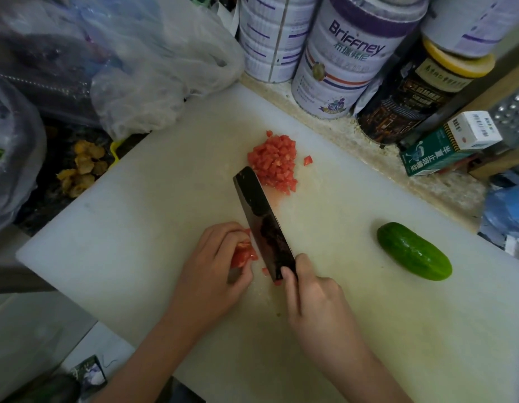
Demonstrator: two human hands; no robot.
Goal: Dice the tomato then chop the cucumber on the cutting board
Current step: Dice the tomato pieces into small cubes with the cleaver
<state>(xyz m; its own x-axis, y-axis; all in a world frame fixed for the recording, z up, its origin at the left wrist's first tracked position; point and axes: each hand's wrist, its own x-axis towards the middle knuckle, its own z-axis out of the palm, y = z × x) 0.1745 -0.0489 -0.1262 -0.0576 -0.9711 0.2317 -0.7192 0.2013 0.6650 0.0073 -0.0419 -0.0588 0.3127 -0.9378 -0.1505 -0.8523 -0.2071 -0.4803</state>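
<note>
A white cutting board [153,216] fills the middle of the view. A heap of diced tomato [274,161] lies at its far centre. My left hand [214,266] curls over a remaining piece of tomato [243,253] near the board's middle. My right hand [313,295] grips the handle of a dark cleaver [259,216], whose blade stands just right of that piece with its tip reaching the heap. A whole green cucumber [414,251] lies on the board to the right, apart from both hands.
Large tins [339,62], a dark jar with a yellow lid [412,91] and small boxes [444,144] line the far right edge. Crumpled plastic bags [130,62] sit at the far left. Yellow scraps [83,167] lie left of the board.
</note>
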